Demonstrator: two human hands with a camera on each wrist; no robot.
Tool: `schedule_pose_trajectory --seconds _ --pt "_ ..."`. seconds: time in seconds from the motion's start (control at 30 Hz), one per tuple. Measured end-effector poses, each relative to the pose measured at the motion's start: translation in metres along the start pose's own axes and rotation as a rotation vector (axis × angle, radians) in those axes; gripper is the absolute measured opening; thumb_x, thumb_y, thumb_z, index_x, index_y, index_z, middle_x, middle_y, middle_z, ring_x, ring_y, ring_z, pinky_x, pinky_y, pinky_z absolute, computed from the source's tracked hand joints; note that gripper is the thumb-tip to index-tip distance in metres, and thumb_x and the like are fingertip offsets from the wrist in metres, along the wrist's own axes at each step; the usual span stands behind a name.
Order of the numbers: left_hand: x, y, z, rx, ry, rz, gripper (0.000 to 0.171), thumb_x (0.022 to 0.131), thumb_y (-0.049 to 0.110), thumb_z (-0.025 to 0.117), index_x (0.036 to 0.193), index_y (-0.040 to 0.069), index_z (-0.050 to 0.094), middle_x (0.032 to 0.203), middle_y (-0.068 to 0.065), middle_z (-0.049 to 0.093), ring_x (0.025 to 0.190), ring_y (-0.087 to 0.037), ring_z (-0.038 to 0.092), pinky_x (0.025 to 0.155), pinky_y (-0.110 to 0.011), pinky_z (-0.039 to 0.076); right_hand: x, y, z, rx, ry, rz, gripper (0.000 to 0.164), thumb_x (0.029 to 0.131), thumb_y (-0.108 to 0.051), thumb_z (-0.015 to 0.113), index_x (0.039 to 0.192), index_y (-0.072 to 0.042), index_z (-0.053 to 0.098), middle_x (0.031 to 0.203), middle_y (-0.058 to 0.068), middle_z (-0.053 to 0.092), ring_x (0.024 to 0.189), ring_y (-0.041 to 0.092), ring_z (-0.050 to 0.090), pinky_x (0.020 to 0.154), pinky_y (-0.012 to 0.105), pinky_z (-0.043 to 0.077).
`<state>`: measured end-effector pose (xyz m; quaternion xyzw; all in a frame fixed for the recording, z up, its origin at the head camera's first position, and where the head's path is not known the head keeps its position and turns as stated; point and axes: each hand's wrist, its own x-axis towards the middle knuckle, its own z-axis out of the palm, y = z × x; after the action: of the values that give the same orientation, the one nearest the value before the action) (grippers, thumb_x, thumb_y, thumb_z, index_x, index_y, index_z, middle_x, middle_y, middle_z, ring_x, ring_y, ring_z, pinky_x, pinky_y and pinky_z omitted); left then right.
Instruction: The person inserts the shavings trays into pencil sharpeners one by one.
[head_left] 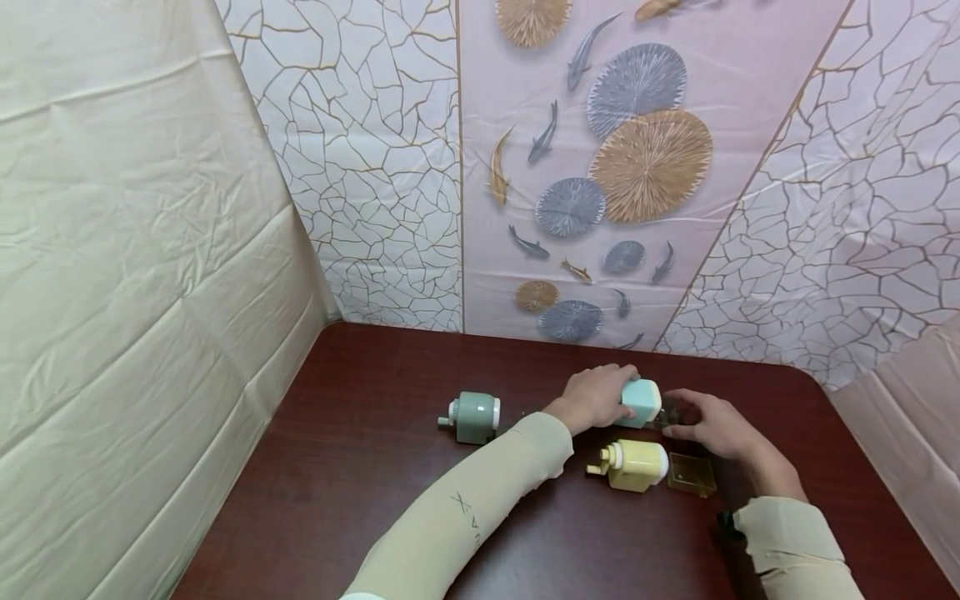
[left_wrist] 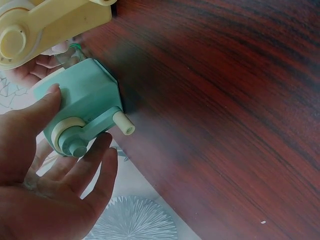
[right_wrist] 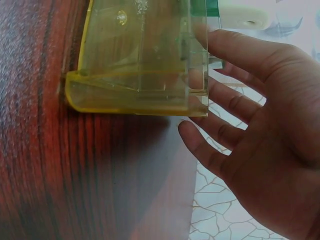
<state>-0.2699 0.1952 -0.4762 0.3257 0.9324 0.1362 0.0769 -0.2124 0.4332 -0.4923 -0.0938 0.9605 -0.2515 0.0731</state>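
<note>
Just beyond the yellow crank pencil sharpener (head_left: 633,467), the left hand (head_left: 596,396) grips a teal crank sharpener (head_left: 639,403) — and the right hand (head_left: 712,423), fingers curved, holds a small translucent drawer (head_left: 664,415).

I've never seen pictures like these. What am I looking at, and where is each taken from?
There's no robot here, just a person working bare-handed. The wide picture comes from a camera on the head, the close ones from a camera on each wrist. On the dark red table stand a grey-green sharpener and a yellow sharpener, with a yellow see-through tray beside it. The left hand holds a turquoise sharpener; the right hand grips a clear tray near its white end.
</note>
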Motion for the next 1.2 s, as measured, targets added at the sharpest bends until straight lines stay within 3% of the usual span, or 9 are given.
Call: schedule_pose_trajectory --seconds 0.57,1.0,1.2 --pt "-0.0027 0.0007 -0.0019 0.003 0.003 0.007 0.062 0.097 0.053 0.072 0.153 0.04 0.049 0.142 0.014 0.058 0.115 -0.005 0.06 0.084 -0.027 0.052 -0.0013 -0.0047 0.0009 -0.016 0.008 -0.004 0.07 0.092 -0.031 0.085 0.144 0.006 0.056 0.124 0.027 0.066 0.105 0.041 0.066 0.081 0.056 0.055" --pt "-0.0029 0.0014 -0.0012 0.002 0.01 0.008 0.061 0.097 0.053 0.073 0.151 0.039 0.05 0.138 0.014 0.06 0.11 -0.004 0.06 0.083 -0.026 0.051 0.0019 -0.0069 0.0029 0.002 -0.001 -0.009 0.073 0.092 -0.031 0.085 0.145 0.008 0.054 0.118 0.021 0.069 0.097 0.032 0.067 0.077 0.049 0.055" --pt "-0.0029 0.0006 -0.0015 0.001 0.014 0.007 0.061 0.097 0.052 0.073 0.151 0.039 0.05 0.139 0.014 0.06 0.11 -0.004 0.059 0.083 -0.026 0.05 0.0038 -0.0077 0.0043 0.005 -0.006 -0.013 0.074 0.092 -0.03 0.085 0.146 0.009 0.053 0.124 0.026 0.067 0.102 0.037 0.068 0.081 0.054 0.056"
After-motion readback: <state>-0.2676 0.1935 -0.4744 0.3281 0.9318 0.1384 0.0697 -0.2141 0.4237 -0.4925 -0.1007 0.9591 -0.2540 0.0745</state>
